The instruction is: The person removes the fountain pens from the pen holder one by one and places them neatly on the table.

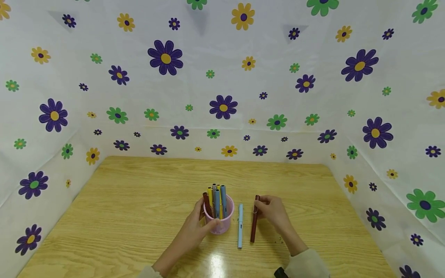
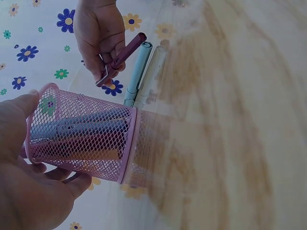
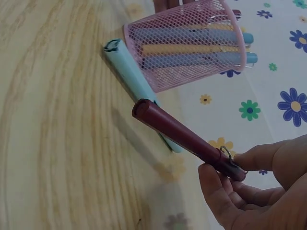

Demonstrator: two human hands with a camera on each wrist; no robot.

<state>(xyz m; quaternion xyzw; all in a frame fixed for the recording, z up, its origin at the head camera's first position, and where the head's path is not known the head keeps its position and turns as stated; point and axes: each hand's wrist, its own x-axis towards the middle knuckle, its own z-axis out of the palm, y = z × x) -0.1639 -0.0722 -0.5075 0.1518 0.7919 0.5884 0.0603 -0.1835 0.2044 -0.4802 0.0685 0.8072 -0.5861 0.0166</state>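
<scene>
A pink mesh pen cup (image 1: 219,227) stands upright on the table with several yellow, blue, grey and dark red pens in it. My left hand (image 1: 191,227) holds the cup from its left side, thumb at the front and fingers behind. Between thumb and fingers my right hand (image 1: 274,212) pinches a dark red pen (image 3: 177,129) at its clip end. That pen's free end points back toward me, and its shadow falls apart from it on the wood. A light blue pen (image 1: 240,227) lies on the table between the cup and the dark red pen.
Wood-grained table (image 1: 139,193) spreads around both hands. Flower-printed white sheeting (image 1: 194,88) rises at the back and on both sides. Small dark specks (image 1: 279,241) lie near the right wrist, and a black object (image 1: 280,272) shows at the bottom edge.
</scene>
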